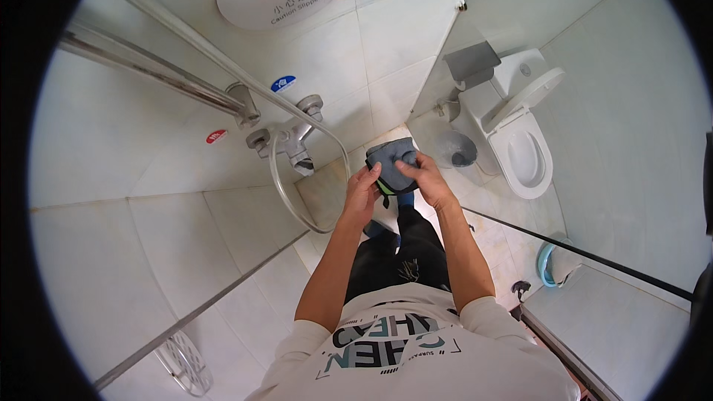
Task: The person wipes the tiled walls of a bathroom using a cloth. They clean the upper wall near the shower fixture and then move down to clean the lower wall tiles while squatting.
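Observation:
Both my hands grip a folded grey cleaning cloth [391, 161] with black edging and a strip of green showing beneath. My left hand [363, 189] pinches its lower left side, thumb on top. On the right side, my right hand [427, 178] presses its thumb onto the cloth's upper face, while its other fingers are mostly hidden. A small dark loop hangs from the lower edge. The cloth is held in the air over my legs and the tiled floor, to the right of the looped shower hose [278, 184].
A chrome shower mixer [292, 136] and shower rail [161, 75] are on the left wall. Beyond a glass partition stand a toilet [521, 150] with its lid up and a waste bin [457, 149]. A wire rack [184, 365] hangs lower left; a blue basin [546, 264] sits right.

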Available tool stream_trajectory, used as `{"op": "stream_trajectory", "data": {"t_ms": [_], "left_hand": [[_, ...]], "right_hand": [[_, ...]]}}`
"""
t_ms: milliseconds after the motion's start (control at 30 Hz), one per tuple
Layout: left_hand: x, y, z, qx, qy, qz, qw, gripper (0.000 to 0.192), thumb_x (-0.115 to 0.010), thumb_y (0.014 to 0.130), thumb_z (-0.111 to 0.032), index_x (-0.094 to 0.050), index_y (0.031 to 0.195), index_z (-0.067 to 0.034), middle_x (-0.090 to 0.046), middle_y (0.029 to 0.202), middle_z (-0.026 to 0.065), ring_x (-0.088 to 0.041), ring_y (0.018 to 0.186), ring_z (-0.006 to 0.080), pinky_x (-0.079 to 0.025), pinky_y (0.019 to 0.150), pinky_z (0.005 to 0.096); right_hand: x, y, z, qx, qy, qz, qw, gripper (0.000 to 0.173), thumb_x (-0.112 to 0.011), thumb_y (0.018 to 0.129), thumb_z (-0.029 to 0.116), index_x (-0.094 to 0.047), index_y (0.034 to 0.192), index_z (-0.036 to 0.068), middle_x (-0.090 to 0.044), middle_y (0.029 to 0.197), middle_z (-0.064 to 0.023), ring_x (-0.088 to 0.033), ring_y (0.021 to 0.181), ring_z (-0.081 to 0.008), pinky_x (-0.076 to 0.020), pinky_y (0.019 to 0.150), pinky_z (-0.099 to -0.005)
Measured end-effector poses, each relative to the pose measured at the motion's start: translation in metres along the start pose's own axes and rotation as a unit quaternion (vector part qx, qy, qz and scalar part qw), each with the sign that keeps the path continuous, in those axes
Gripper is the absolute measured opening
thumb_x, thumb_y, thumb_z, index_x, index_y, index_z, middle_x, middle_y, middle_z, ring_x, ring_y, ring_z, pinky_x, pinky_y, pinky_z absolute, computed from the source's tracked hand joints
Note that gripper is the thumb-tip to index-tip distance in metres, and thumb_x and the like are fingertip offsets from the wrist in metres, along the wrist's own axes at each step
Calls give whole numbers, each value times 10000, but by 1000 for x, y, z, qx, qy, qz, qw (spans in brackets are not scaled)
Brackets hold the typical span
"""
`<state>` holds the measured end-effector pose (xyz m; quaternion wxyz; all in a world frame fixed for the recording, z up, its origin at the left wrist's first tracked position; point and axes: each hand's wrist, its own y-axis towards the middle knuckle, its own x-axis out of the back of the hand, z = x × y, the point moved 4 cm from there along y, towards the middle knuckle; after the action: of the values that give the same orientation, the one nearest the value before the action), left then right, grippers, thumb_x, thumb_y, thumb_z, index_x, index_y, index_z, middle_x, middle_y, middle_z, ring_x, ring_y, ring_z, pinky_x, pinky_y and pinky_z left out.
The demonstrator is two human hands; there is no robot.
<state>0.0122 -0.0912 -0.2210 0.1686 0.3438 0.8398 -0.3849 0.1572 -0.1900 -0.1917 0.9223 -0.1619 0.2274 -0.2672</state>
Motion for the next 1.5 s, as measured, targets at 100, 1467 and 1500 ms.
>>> {"op": "stream_trajectory", "data": {"t_ms": [100,1467,1500], "left_hand": [[6,-7,8,-3,3,-43,999,344,-669,1031,-244,-622,1290,-22,-706,1222,51,-667,1092,189,-513,945,377],[92,124,156,-209,532,-234,787,206,-683,963,-146,-709,1089,15,-727,849,157,-707,778,342,-546,704,393],[90,133,160,-234,540,-200,784,186,-684,944,-130,-711,1082,-7,-744,946,159,-713,878,370,-565,731,425]], "right_hand": [[4,-12,-8,-65,-108,-43,991,361,-784,916,130,-669,1216,-34,-726,1013,-90,-697,871,-175,-591,618,-312],[75,78,-246,-15,-148,-162,975,610,-667,1034,311,-453,1497,-23,-577,1456,-215,-581,1322,-286,-479,1059,-342],[67,88,-251,14,8,-91,996,600,-643,1054,321,-438,1506,-15,-612,1396,-160,-615,1237,-222,-522,994,-337]]}}
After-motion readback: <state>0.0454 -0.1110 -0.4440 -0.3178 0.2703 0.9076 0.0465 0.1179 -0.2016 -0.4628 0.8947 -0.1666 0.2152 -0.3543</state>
